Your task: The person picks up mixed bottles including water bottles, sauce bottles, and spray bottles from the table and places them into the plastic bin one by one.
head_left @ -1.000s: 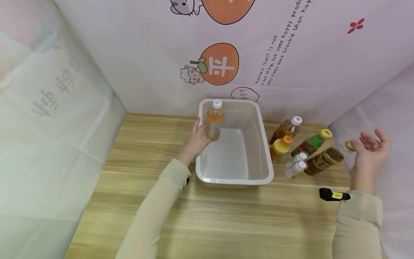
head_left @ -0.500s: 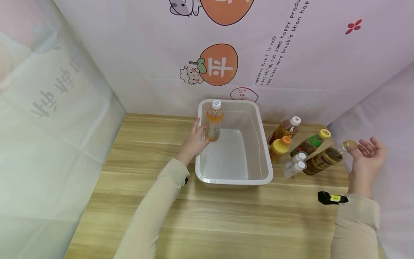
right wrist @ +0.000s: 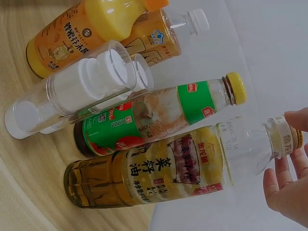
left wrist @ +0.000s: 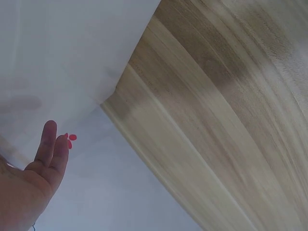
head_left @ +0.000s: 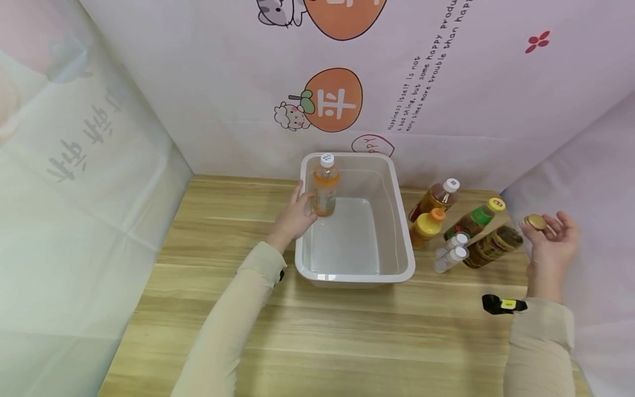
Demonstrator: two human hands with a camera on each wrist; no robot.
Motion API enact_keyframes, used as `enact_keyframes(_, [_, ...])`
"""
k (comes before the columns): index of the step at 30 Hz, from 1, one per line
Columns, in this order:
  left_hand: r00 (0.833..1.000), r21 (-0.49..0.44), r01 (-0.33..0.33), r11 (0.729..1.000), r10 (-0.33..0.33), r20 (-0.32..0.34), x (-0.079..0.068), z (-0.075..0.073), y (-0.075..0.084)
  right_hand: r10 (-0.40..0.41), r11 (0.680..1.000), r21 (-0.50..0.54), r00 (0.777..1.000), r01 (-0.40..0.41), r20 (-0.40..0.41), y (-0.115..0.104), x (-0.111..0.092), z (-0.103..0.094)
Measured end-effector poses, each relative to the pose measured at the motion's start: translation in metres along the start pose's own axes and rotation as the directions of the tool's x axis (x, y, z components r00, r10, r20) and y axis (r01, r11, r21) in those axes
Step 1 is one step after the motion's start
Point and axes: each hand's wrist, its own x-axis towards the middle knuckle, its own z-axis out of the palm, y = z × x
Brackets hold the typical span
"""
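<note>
My left hand [head_left: 292,218] holds the left rim of the pale grey plastic tub [head_left: 405,264]; in the left wrist view, two fingers [left wrist: 58,156] reach along its outer wall. An orange-banded bottle with a white cap [head_left: 324,198] stands inside the tub, close to that hand. At the far right, my right hand [head_left: 552,251] grips the neck and gold cap of a cooking oil bottle [right wrist: 159,168]; the thumb lies across the cap and the fingers curl beneath the neck. The bottle's base stays on the table beside a green-labelled sauce bottle [right wrist: 139,120].
Left of the oil bottle stand two clear white-capped shakers [right wrist: 72,91], a yellow squeeze bottle with an orange cap [head_left: 426,226] and an amber white-capped bottle [head_left: 436,198]. Printed sheets wall the wooden table [head_left: 347,342] at the back and both sides.
My right hand has shifted a little left and lower, its fingers closing nearer round the gold cap. The left hand and the tub hold their places, apart from a slight camera shift.
</note>
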Motion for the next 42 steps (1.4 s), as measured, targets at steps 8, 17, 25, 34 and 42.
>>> enact_keyframes(8, [1.0, 0.026, -0.001, 1.0, 0.001, 0.002, 0.0011, 0.0, -0.0015, 0.003, 1.0, 0.023, 1.0, -0.003, 0.001, 0.0045, 0.0013, 0.0001])
enact_keyframes(17, [1.0, 0.029, -0.014, 0.999, 0.014, 0.001, 0.0039, 0.0028, 0.0015, 0.004, 0.999, -0.033, 1.0, -0.004, -0.009, 0.0059, 0.0018, 0.002])
enact_keyframes(25, [1.0, 0.039, -0.011, 0.999, 0.011, 0.014, 0.0061, 0.0013, 0.0037, 0.02, 0.992, -0.124, 1.0, -0.021, -0.012, 0.005, 0.0034, 0.0027])
enact_keyframes(34, [1.0, 0.044, -0.012, 0.999, 0.011, 0.022, 0.0079, 0.0018, 0.0024, -0.014, 0.948, -0.317, 1.0, 0.014, 0.001, 0.0067, 0.0034, 0.0031])
enact_keyframes(42, [1.0, 0.018, -0.014, 1.0, 0.014, 0.01, 0.0071, 0.001, 0.0029, -0.015, 0.911, -0.41, 0.999, 0.028, 0.036, 0.0077, 0.0052, 0.0013])
